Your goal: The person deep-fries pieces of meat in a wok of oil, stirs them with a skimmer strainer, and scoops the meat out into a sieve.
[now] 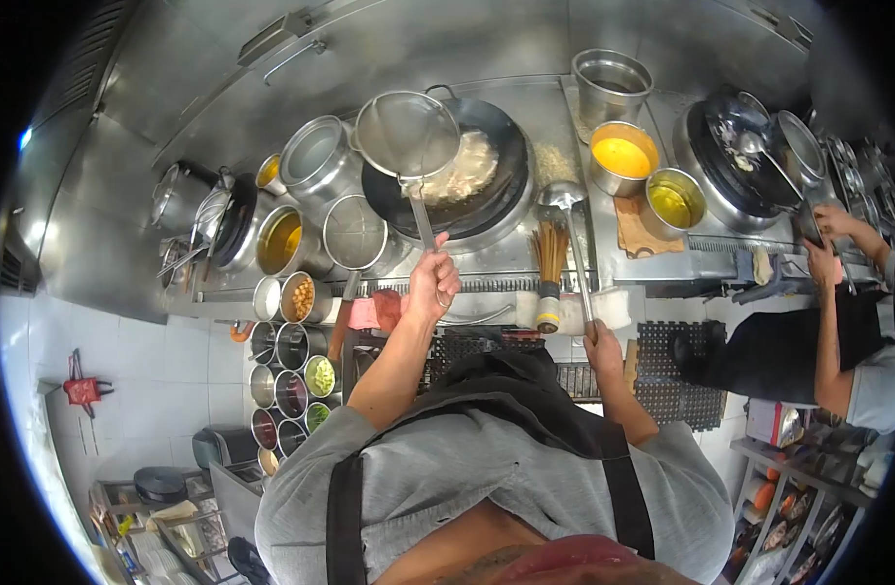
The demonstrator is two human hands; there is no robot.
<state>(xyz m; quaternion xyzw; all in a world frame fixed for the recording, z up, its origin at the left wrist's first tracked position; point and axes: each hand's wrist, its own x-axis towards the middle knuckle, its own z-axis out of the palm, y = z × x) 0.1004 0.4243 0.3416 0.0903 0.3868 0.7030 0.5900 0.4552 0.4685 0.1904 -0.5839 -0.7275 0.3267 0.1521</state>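
Note:
My left hand (435, 284) is wrapped round the handle of a round mesh strainer (407, 135), which is over the left part of a black wok (511, 200). Pale food (467, 171) in a frothy layer lies in the wok, partly behind the strainer. My right hand (603, 351) grips the long handle of a metal ladle (562, 195); its bowl is at the right of the wok, on the steel stove top. Between the wok and the ladle handle, a bamboo brush (549, 258) lies across the front edge.
Pots of orange liquid (623, 154) and yellow liquid (673, 203) stand right of the ladle. A second strainer (355, 232) rests left of the wok, above small ingredient containers (292, 346). At far right a co-worker's hands (826, 244) are near another wok (735, 156).

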